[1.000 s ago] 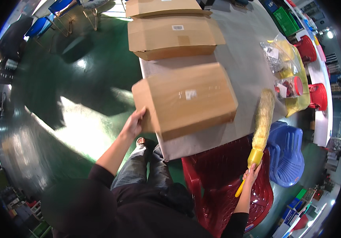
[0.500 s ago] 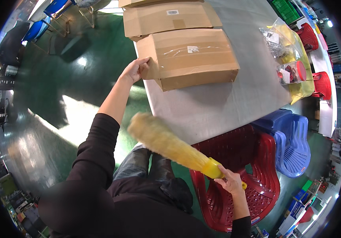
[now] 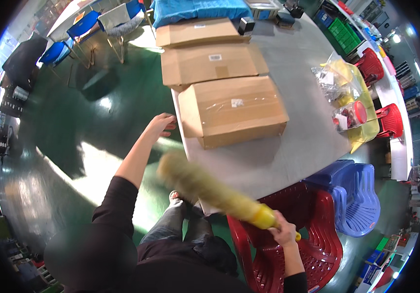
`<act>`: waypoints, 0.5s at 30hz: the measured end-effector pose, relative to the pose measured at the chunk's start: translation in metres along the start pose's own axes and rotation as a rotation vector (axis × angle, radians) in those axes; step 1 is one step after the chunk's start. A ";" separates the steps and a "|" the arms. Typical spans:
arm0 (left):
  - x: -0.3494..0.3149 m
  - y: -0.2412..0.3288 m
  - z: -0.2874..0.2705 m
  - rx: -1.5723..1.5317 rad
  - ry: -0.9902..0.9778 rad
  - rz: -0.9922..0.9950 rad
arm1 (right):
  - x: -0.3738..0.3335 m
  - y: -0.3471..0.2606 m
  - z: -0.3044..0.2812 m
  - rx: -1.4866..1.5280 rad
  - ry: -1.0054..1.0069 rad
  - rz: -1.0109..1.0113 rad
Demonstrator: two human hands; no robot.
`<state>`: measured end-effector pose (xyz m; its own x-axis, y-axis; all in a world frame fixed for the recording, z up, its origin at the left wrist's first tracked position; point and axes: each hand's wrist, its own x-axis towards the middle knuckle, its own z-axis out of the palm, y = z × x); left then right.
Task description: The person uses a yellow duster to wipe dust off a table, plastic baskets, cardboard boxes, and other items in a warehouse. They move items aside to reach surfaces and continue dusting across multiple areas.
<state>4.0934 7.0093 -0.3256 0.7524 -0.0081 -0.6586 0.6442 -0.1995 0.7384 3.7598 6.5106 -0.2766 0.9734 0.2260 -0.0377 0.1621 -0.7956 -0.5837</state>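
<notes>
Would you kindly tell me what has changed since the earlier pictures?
The left hand has let go of the nearest brown cardboard box, which has moved away from the person, toward the next brown cardboard box. The right hand has swung the fluffy yellow duster leftward and still grips it. The clear jar with a red lid stayed put.

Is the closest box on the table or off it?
On: the box rests on the table, and the left hand isn't touching it.

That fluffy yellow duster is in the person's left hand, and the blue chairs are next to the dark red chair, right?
Not quite: the head view shows the fluffy yellow duster in the person's right hand. The blue chairs are indeed next to the dark red chair.
</notes>
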 end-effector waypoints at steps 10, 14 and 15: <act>-0.051 -0.114 -0.160 -0.324 0.120 -0.086 | 0.005 0.024 0.059 0.567 0.679 1.134; -0.046 -0.123 -0.255 -0.303 0.319 -0.247 | 0.012 -0.020 0.082 0.672 0.697 1.168; -0.035 -0.113 -0.277 -0.255 0.370 -0.250 | 0.016 -0.033 0.088 0.675 0.707 1.191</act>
<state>4.0326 7.3039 -0.3456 0.5394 0.3661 -0.7583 0.7890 0.0948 0.6071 3.7562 6.5901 -0.3291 0.3883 -0.7941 -0.4675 -0.6511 0.1226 -0.7490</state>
